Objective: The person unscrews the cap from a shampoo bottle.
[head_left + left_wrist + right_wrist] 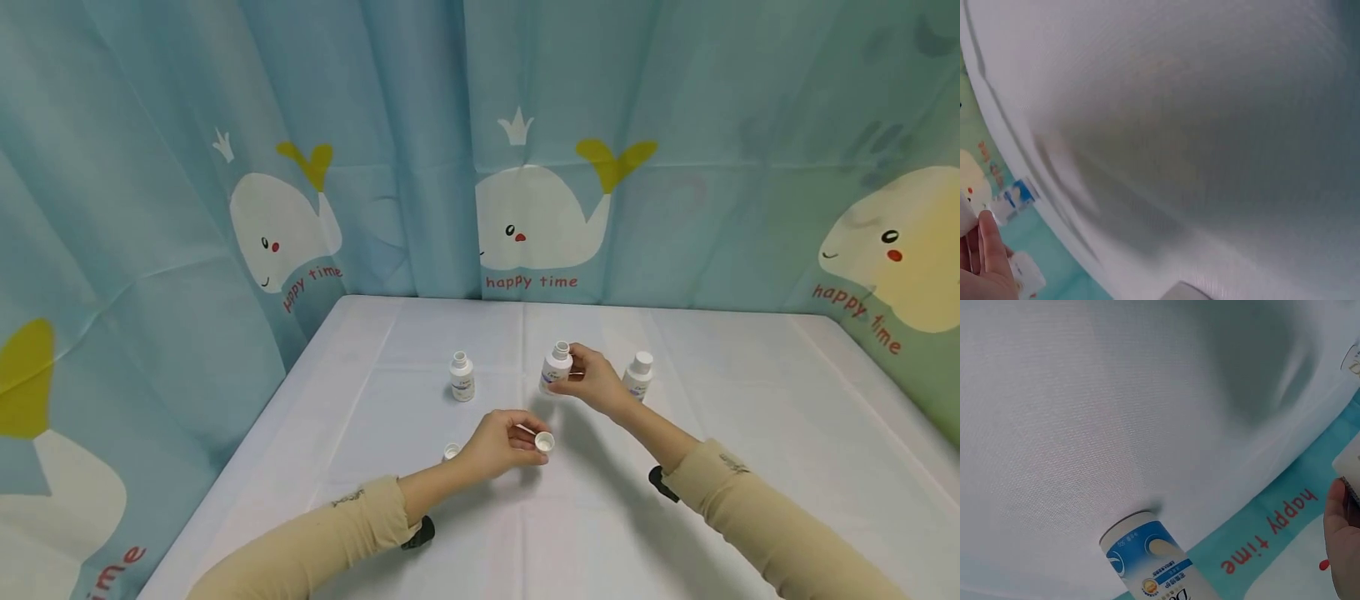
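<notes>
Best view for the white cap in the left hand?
Head: the white cap shows its open side, pinched by the left hand. Left wrist catches a cropped white piece, likely it; right wrist shows none.

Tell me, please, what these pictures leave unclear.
Head: part of the white piece, behind the left forearm.
Head: base of the capped bottle, behind the right forearm.
Left wrist: part of the left hand, cut by the edge.
Right wrist: part of the held bottle, cut by the edge.
</notes>
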A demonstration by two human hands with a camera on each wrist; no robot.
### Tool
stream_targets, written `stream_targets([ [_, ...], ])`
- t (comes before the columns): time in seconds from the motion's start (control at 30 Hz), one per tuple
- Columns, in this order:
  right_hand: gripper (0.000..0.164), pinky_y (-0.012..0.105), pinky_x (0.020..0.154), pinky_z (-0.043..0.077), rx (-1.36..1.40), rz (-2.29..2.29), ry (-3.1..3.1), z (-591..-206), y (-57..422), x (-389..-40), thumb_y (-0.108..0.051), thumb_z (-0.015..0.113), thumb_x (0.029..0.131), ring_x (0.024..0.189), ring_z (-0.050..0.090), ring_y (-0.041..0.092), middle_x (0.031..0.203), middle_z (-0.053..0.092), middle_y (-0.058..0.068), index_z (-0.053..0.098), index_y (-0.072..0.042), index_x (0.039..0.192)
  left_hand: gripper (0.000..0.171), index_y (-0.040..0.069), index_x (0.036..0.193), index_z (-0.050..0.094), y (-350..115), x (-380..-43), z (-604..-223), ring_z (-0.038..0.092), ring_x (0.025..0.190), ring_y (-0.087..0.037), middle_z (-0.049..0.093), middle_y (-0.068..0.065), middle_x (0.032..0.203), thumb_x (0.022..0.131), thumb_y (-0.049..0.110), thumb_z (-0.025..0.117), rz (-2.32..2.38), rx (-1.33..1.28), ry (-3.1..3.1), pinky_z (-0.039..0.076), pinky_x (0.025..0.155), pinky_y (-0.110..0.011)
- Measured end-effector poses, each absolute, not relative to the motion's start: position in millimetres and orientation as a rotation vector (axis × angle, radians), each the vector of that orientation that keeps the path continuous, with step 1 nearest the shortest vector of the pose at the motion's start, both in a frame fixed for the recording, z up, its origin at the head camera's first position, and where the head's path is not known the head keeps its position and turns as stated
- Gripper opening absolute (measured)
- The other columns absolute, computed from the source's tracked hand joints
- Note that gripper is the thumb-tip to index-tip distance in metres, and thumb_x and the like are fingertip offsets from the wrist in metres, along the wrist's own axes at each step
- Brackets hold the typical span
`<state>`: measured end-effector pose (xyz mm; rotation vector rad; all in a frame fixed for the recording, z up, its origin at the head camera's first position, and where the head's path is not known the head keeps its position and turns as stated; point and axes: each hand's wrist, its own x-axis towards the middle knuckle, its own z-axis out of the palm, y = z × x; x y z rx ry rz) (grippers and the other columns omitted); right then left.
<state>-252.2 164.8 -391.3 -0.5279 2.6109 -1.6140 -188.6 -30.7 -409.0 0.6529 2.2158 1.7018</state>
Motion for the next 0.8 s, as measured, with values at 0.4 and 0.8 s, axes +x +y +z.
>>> stream_targets([
  [0.4, 0.046, 0.042, 0.084, 0.055, -0.552, -1.521, 2.642, -396.0, 159.0, -263.0, -0.001, 0.073, 0.079, 0.101, 0.062, 0.041, 0.113, 0.060, 0.031, 0.052, 0.014, 0.117, 0.028, -0.008, 0.098, 0.066, -18.3, -188.2, -419.6, 0.068, 0.081, -0.023, 0.068, -0.021, 0.095, 0.071, -0.009, 0.076, 1.640, 0.617, 2.308, 0.054, 0.069, -0.015],
  [0.8, 0.046, 0.044, 0.087, 0.054, -0.529, -1.499, 2.639, -404.7, 157.4, -269.5, 0.001, 0.072, 0.079, 0.103, 0.061, 0.042, 0.116, 0.059, 0.031, 0.051, 0.014, 0.118, 0.024, -0.004, 0.093, 0.067, -14.7, -186.9, -423.1, 0.064, 0.076, -0.009, 0.069, -0.015, 0.091, 0.071, -0.006, 0.077, 1.535, 0.683, 2.348, 0.051, 0.067, -0.010],
])
